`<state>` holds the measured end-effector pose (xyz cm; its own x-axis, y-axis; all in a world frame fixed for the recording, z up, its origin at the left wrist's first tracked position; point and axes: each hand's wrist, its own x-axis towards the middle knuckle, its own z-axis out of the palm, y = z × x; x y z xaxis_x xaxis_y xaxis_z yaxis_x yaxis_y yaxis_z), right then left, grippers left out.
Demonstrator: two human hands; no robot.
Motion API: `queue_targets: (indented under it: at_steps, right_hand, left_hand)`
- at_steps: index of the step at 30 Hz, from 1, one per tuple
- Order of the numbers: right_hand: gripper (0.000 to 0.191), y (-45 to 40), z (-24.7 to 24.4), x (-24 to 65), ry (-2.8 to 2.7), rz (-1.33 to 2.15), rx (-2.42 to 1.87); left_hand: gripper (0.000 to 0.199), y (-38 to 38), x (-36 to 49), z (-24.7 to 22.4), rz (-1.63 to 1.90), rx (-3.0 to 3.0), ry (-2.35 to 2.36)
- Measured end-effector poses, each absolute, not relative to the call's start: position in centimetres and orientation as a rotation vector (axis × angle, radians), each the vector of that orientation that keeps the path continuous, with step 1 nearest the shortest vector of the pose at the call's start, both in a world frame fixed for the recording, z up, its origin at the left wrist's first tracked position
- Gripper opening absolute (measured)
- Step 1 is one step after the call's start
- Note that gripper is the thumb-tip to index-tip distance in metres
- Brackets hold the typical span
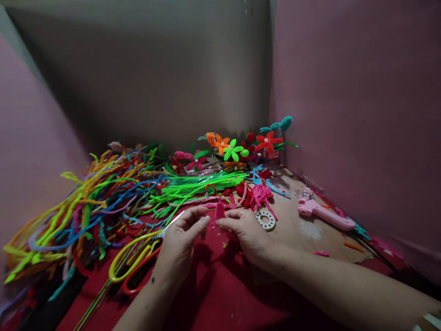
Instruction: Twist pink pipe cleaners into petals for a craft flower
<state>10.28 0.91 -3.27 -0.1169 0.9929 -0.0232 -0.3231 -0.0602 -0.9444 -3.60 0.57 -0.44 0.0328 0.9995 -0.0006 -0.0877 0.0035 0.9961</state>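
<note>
A small dark-pink pipe-cleaner petal (219, 210) stands upright between my two hands, above the red tabletop. My right hand (246, 230) pinches it near its lower end with thumb and forefinger. Just to its left is my left hand (184, 232), its thumb and forefinger curved with a small gap and nothing visible between them. Beside my left wrist lie scissors with yellow and orange-red handles (120, 271), their blades partly behind the hand. Beyond the fingers are pink pipe-cleaner pieces (261, 195) and a white ring with holes (265, 220).
A tangle of multicoloured pipe cleaners (86, 211) covers the left side. Bright green pipe cleaners (200, 184) lie across the middle. Finished pipe-cleaner flowers (233, 150) line the back wall. On brown cardboard (310, 232) at right rests a pink glue gun (325, 214).
</note>
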Motion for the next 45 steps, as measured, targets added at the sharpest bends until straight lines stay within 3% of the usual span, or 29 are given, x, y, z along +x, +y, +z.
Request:
queue_targets:
  at_steps: [8, 23, 34, 40, 45]
  right_hand:
    - [0.024, 0.3, -3.6, 10.3, -1.265, 1.333, -1.070]
    - [0.021, -0.2, -3.5, 10.5, -1.436, 1.373, -1.124]
    - [0.016, -0.5, -3.0, 10.6, -1.373, 1.524, -1.147]
    - [0.014, -0.5, -2.8, 10.5, -1.295, 1.540, -1.123]
    - [0.016, -0.5, -3.0, 10.5, -1.302, 1.523, -1.133]
  left_hand:
    - [0.019, 0.6, -3.9, -0.3, 1.267, 1.494, 1.187]
    - [0.014, 0.8, -4.1, -0.6, 1.244, 1.867, 1.340]
    - [0.018, 1.8, -6.1, -0.1, 1.334, 1.494, 1.443]
    - [0.027, 1.6, -5.8, -0.3, 1.186, 1.526, 1.421]
    - [0.021, 1.2, -5.6, 0.2, 1.053, 1.518, 1.259]
